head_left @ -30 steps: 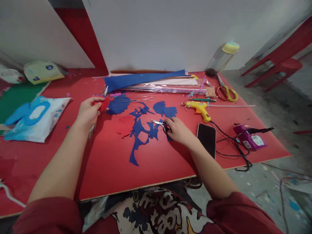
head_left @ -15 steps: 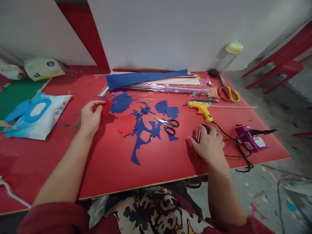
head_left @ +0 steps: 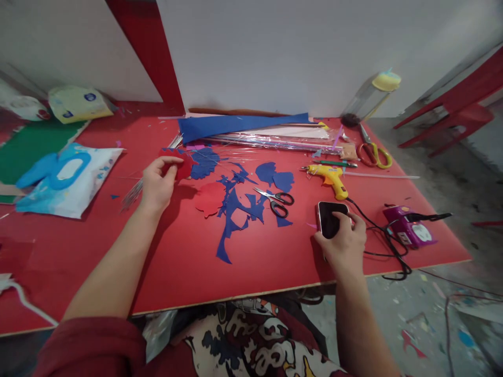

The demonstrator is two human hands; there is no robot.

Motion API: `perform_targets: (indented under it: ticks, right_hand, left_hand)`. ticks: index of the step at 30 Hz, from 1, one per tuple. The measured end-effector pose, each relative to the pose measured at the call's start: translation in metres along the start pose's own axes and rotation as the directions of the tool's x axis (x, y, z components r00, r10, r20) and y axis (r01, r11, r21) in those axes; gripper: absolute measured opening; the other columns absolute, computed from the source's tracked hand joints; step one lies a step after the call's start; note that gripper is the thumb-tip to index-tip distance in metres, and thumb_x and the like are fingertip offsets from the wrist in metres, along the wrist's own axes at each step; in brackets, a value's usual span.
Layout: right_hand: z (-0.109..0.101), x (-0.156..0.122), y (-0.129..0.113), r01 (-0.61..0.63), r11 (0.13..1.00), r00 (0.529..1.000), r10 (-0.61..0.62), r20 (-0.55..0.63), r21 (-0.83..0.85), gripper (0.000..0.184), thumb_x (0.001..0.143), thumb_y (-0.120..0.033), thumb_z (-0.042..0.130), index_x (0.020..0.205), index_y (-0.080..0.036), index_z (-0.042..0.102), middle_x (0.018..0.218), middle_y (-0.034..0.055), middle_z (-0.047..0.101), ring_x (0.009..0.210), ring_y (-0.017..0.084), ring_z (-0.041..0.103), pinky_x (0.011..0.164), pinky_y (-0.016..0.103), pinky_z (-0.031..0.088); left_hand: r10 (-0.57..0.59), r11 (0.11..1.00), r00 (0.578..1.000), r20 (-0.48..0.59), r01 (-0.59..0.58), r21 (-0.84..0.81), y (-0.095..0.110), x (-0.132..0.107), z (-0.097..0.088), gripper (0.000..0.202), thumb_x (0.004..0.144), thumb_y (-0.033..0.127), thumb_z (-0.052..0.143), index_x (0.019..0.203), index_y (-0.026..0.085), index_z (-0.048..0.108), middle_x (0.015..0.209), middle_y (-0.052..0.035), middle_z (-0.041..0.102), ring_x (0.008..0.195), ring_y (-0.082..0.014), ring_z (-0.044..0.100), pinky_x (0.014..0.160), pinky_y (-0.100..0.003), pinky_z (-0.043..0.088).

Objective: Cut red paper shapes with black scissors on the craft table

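Observation:
My left hand (head_left: 159, 180) pinches a red scalloped cut-out (head_left: 185, 166) between thumb and fingers, above the left part of the table. Close by are a blue cut-out stack (head_left: 205, 161) and another red cut-out (head_left: 208, 199) on the tabletop. My right hand (head_left: 345, 240) grips a smartphone (head_left: 329, 217) around its lower part, its dark screen facing up. Whether the phone rests fully on the table is hard to make out. Black-handled scissors (head_left: 277, 200) lie open beside blue scraps (head_left: 231, 204) and two blue petal-shaped pieces (head_left: 275, 175).
A yellow glue gun (head_left: 330, 179) lies beyond the phone, its cord running toward a purple box (head_left: 408, 228). Larger scissors (head_left: 371, 149) and a clear bottle (head_left: 367, 99) stand near the back right. Blue sheets (head_left: 243, 125) line the wall; a wipes pack (head_left: 86, 193) sits left.
The phone's screen has come into fuller view as my right hand shifted on it. My left hand still holds the red cut-out. The whole view has shifted slightly.

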State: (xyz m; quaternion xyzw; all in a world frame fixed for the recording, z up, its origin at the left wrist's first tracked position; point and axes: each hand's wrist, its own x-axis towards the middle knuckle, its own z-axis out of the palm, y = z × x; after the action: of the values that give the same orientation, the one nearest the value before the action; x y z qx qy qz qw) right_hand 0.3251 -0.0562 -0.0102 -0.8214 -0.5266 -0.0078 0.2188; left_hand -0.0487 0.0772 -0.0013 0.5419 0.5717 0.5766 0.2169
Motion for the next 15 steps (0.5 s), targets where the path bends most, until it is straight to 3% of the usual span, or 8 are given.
perform_targets:
  ticks: [4,7,10,13,15]
  right_hand:
    - [-0.003,-0.004,-0.024,0.132,0.982,0.991,-0.131,-0.020,0.137,0.043,0.063,-0.024,0.059,0.106,-0.018,0.055,0.122,0.0159,0.045,0.114,0.035,0.046,0.094,0.053,0.040]
    - [-0.001,-0.014,-0.065,0.316,0.890,0.924,-0.367,0.106,0.328,0.040,0.064,-0.021,0.059,0.103,-0.019,0.056,0.120,0.0147,0.048,0.112,0.031,0.049,0.098,0.049,0.040]
    - [0.008,-0.031,-0.124,0.439,0.752,0.742,-0.612,0.274,0.491,0.039,0.065,-0.019,0.059,0.104,-0.020,0.056,0.125,0.0133,0.047,0.114,0.029,0.047,0.095,0.047,0.042]
    - [0.024,-0.052,-0.188,0.574,0.643,0.497,-0.766,0.408,0.506,0.038,0.070,-0.020,0.059,0.108,-0.019,0.056,0.129,0.0133,0.046,0.113,0.031,0.044,0.088,0.050,0.044]
    - [0.039,-0.067,-0.227,0.655,0.576,0.387,-0.811,0.438,0.489,0.042,0.073,-0.025,0.059,0.114,-0.020,0.053,0.131,0.0137,0.044,0.110,0.033,0.044,0.082,0.051,0.046]
  left_hand:
    - [0.037,0.995,0.999,-0.018,-0.038,-0.097,0.016,0.004,0.000,0.019,0.075,0.004,0.053,0.078,0.017,0.065,0.075,0.0009,0.067,0.071,-0.0100,0.062,0.074,-0.025,0.052]
    - [0.054,0.990,0.999,0.005,-0.053,-0.129,0.033,0.005,0.001,0.016,0.077,0.006,0.053,0.081,0.016,0.065,0.076,0.0013,0.067,0.069,-0.0088,0.061,0.071,-0.026,0.055]
    - [0.095,0.975,0.992,0.081,-0.077,-0.208,0.057,0.003,0.003,0.014,0.080,0.010,0.055,0.084,0.018,0.065,0.072,0.0009,0.065,0.063,-0.0113,0.063,0.058,-0.026,0.057]
    - [0.197,0.971,0.970,0.140,-0.173,-0.167,0.086,-0.002,0.003,0.017,0.081,0.009,0.054,0.087,0.019,0.067,0.084,-0.0013,0.069,0.072,-0.0127,0.065,0.062,-0.026,0.057]
    - [0.245,0.968,0.951,0.190,-0.228,-0.105,0.105,-0.009,0.000,0.020,0.078,0.003,0.054,0.084,0.017,0.068,0.082,-0.0011,0.070,0.076,-0.0121,0.065,0.069,-0.025,0.055]
